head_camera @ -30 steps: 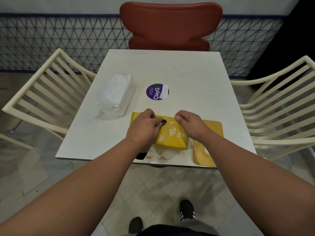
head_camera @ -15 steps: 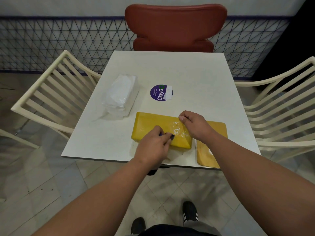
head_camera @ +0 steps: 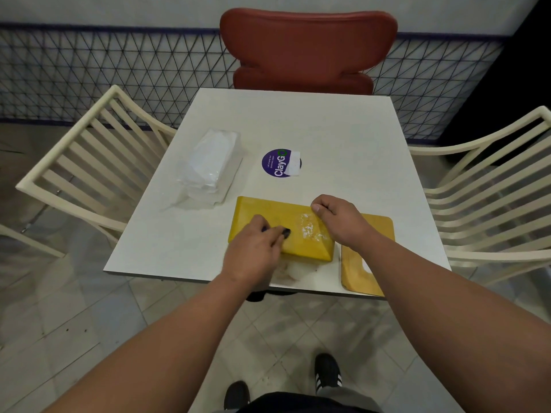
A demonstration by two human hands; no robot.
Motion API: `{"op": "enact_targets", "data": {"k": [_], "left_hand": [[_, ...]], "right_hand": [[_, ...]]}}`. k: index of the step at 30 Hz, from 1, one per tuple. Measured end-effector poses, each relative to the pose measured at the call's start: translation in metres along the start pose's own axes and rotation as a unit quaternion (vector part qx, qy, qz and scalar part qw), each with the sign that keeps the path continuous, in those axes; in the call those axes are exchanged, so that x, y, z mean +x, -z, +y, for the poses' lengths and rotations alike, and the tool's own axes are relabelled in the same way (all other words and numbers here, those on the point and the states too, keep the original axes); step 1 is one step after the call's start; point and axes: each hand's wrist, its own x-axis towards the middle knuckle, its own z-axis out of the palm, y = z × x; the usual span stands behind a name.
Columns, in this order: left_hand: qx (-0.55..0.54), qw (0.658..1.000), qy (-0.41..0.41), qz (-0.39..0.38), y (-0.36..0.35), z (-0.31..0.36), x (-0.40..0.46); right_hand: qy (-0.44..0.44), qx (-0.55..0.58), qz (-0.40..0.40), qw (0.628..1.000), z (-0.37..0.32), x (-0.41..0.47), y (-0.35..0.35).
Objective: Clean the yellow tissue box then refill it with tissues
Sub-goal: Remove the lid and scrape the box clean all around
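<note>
Our left hand (head_camera: 253, 251) grips a dark cloth (head_camera: 284, 233) on the tissue box (head_camera: 268, 213) | right hand (head_camera: 337, 216) clasps its edge | tissue pack (head_camera: 213, 162) sealed beside it

Red chair (head_camera: 307, 46), two cream slatted chairs (head_camera: 89, 162), purple sticker (head_camera: 277, 163) on table (head_camera: 328, 129).

Dark item in left hand (head_camera: 253, 251) mostly covered by fingers (head_camera: 275, 234); possibly a cloth. Right forearm hides part of yellow lid (head_camera: 384, 231). Sticker's (head_camera: 278, 163) small print illegible.
</note>
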Motion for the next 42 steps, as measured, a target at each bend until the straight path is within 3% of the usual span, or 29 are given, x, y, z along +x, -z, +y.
{"op": "enact_targets", "data": {"k": [4,9,16,21,27,34,39,42], "left_hand": [[0.017,0.996,0.083,0.027,0.009,-0.019,0.006],[0.001,1.000,-0.015,-0.027,-0.005,0.016,-0.004],[0.008,0.997,0.068,0.021,0.009,-0.016,0.001],[0.010,0.999,-0.027,-0.027,-0.001,0.006,-0.005],[0.024,0.992,0.121,0.027,0.018,-0.025,0.014],[-0.005,0.999,-0.009,-0.050,-0.001,0.015,-0.008],[0.005,0.994,0.111,-0.005,0.019,-0.020,0.009],[-0.006,0.992,0.127,-0.002,0.024,-0.024,0.018]], "right_hand": [[-0.003,-0.005,0.002,1.000,0.001,-0.001,-0.001],[0.003,-0.009,0.006,1.000,0.000,-0.002,-0.001],[0.001,-0.004,0.008,1.000,0.001,-0.003,-0.002],[0.008,-0.017,0.009,1.000,0.000,-0.004,0.000],[0.005,-0.017,0.009,1.000,-0.001,-0.006,0.000],[0.008,-0.015,0.010,1.000,-0.001,-0.005,0.000],[0.004,-0.005,0.008,1.000,0.001,-0.003,0.000],[0.001,-0.004,0.004,1.000,0.001,-0.003,0.001]]}}
